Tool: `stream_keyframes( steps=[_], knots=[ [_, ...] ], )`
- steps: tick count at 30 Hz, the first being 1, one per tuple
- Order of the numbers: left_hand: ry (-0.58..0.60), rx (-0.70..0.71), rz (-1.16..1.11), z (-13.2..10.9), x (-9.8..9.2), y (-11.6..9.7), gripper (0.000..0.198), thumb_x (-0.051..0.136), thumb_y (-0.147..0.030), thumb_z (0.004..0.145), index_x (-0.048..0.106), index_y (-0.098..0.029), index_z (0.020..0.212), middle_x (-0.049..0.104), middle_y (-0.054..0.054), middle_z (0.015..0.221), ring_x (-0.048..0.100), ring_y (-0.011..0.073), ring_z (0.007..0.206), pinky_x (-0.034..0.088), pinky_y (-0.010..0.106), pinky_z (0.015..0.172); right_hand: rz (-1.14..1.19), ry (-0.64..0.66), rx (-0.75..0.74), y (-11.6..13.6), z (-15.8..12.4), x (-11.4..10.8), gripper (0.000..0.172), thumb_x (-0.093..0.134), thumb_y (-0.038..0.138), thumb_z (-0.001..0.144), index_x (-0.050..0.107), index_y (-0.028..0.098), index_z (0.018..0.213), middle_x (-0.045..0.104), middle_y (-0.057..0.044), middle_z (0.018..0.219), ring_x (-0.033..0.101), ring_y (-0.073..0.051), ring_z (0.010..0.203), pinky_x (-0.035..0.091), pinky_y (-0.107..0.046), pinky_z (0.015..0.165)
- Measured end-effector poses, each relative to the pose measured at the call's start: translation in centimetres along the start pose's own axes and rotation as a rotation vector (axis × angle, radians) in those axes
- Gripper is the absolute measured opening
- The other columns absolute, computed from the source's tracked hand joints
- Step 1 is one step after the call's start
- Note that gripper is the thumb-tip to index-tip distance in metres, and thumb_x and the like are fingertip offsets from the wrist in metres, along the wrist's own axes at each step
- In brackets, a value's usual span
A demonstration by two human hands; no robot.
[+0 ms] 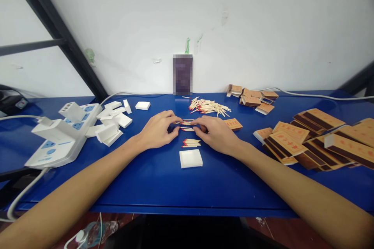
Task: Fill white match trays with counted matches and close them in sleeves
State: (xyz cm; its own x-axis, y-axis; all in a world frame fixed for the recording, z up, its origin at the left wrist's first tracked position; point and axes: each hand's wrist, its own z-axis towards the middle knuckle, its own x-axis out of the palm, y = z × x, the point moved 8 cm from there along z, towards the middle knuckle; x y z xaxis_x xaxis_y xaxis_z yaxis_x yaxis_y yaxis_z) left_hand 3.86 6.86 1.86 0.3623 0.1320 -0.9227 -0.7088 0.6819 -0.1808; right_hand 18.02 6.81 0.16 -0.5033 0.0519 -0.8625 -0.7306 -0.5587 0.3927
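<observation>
Currently your left hand [159, 129] and your right hand [216, 134] meet at the centre of the blue metal tabletop [152, 179], the fingertips of both pinched around a small row of red-tipped wooden matches [187, 123]. Just below lies 1 squared-up bundle of matches [191, 143], and the white cardboard inner tray [190, 158] beneath it shows no matches. The loose heap of matches [209, 106] above, the white trays [112, 122] at left and the orange sleeves [309, 136] at right lie untouched, so most of the work looks left.
</observation>
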Motion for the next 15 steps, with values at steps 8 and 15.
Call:
stream_keyframes(
  steps=[8,15],
  knots=[
    [0.016,0.027,0.007,-0.08,0.20,-0.26,0.026,0.052,-0.025,0.090,0.071,-0.017,0.106,0.063,0.006,0.098,0.060,0.0201,0.088,0.051,0.036,0.080,0.001,0.014,0.018,0.07,0.02,-0.08,0.024,0.052,0.021,0.093,0.073,0.020,0.106,0.060,-0.002,0.077,0.051,-0.014,0.067,0.034,-0.027,0.063],
    [0.024,0.027,0.012,-0.12,0.26,-0.16,0.028,0.052,-0.026,0.091,0.070,-0.017,0.110,0.062,0.006,0.099,0.060,0.0202,0.089,0.050,0.036,0.081,-0.005,-0.002,0.021,-0.01,0.01,-0.11,0.027,0.051,0.022,0.094,0.070,0.018,0.112,0.061,-0.003,0.077,0.052,-0.015,0.070,0.035,-0.027,0.065]
  ],
)
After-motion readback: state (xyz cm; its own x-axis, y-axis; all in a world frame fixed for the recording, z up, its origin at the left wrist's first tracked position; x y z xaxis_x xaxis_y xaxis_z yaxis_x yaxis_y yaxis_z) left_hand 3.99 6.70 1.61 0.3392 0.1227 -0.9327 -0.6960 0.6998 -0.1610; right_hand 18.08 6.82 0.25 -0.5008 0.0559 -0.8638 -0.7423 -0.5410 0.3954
